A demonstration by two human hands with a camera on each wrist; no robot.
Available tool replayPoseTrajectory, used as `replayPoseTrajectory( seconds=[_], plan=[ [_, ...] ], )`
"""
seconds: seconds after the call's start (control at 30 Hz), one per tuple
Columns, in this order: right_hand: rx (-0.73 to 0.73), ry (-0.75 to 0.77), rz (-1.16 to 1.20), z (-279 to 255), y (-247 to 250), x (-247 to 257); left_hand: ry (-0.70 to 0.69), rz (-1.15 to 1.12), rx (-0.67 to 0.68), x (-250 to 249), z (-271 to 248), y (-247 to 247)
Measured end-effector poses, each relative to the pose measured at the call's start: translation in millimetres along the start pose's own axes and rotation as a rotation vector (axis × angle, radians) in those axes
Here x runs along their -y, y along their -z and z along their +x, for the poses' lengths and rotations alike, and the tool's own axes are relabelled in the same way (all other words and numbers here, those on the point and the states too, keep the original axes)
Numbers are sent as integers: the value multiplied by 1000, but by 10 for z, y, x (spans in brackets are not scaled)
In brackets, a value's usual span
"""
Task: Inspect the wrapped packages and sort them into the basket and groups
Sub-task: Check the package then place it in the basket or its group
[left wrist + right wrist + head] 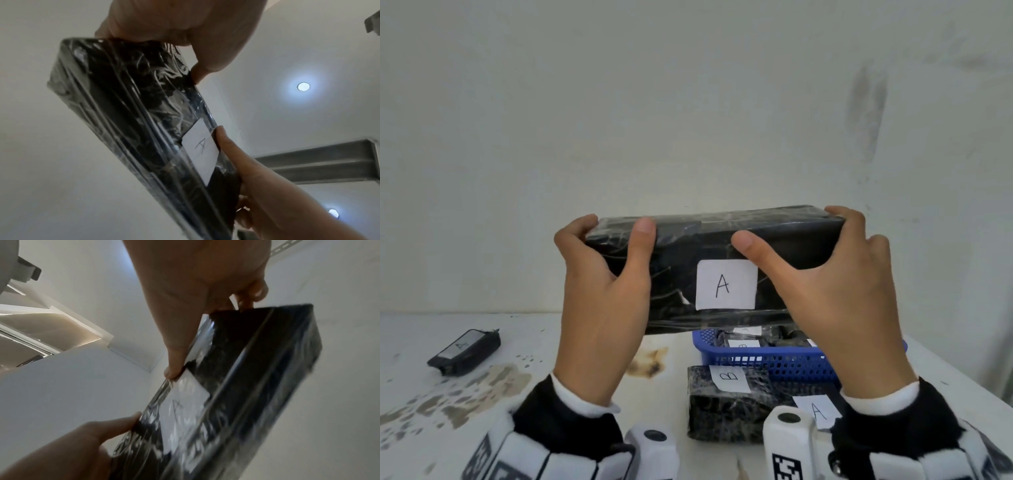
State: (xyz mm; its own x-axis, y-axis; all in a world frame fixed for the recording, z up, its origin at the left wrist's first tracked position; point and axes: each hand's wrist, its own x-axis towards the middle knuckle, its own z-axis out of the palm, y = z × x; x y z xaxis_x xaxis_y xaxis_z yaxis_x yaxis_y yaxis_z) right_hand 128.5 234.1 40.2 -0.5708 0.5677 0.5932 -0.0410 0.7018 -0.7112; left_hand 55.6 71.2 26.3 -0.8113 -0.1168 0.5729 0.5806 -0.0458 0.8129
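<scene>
I hold a long black package [688,246] wrapped in clear film, raised above the table with its white label marked A [726,284] facing me. My left hand [602,274] grips its left end, thumb on the front face and fingers behind. My right hand [835,274] grips the right end the same way. The left wrist view shows the package [139,116] and its label [202,149] from below; the right wrist view shows the package [246,394] blurred. A blue basket [763,363] with several wrapped packages stands on the table below.
A black package marked B [722,401] lies in front of the basket, with another one marked A [816,409] to its right. A small black package marked A [465,351] lies at the far left. The white table [482,394] is stained, and a wall stands behind it.
</scene>
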Motion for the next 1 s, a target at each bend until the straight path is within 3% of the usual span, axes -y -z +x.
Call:
replayPoseTrajectory(
  seconds=[0.1, 0.3, 0.6, 0.73, 1.0],
  plan=[
    [64, -15, 25, 71, 73, -64, 31, -34, 14, 9, 32, 25],
    [46, 43, 220, 101, 133, -101, 92, -47, 127, 52, 128, 128],
    [69, 55, 411, 129, 151, -107, 42, -150, 205, 48, 153, 192],
    [95, 70, 435, 146, 154, -123, 19, -90, 271, 5, 163, 230],
    [94, 70, 561, 181, 192, -139, 48, -173, 157, -43, 189, 249]
  ],
)
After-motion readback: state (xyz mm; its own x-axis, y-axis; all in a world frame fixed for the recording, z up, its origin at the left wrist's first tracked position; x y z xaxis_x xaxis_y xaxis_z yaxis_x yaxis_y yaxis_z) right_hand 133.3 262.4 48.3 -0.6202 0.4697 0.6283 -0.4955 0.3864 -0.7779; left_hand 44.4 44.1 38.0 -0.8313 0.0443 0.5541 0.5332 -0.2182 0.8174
